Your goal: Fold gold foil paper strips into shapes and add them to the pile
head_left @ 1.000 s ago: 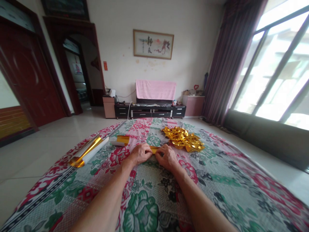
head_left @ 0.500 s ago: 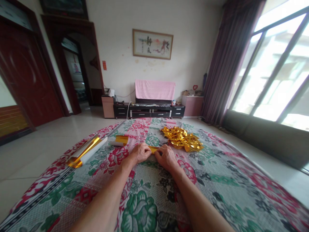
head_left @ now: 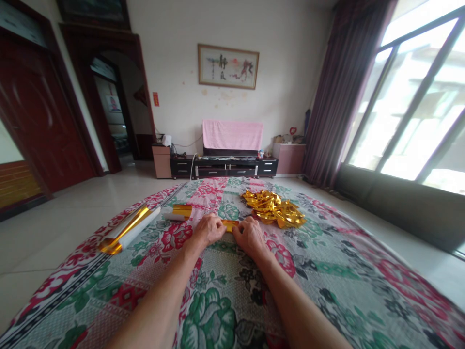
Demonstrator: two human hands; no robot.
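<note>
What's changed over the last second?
Very little: the view swung slightly, so the scene sits a touch further left. Nothing was taken hold of or let go: left hand and right hand still pinch the gold foil. The crumpled pile, long roll and short roll stayed put.

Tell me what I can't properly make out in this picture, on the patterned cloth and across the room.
All in the head view:
Gold strip ends: hidden by the left hand and right hand.
Gold pile: piece count unclear, since pieces overlap.
Patterned cloth: near edge cut off by the picture's bottom.
Behind the pink cover: mostly hidden by it.
Outside the window: blurred by glare.
</note>
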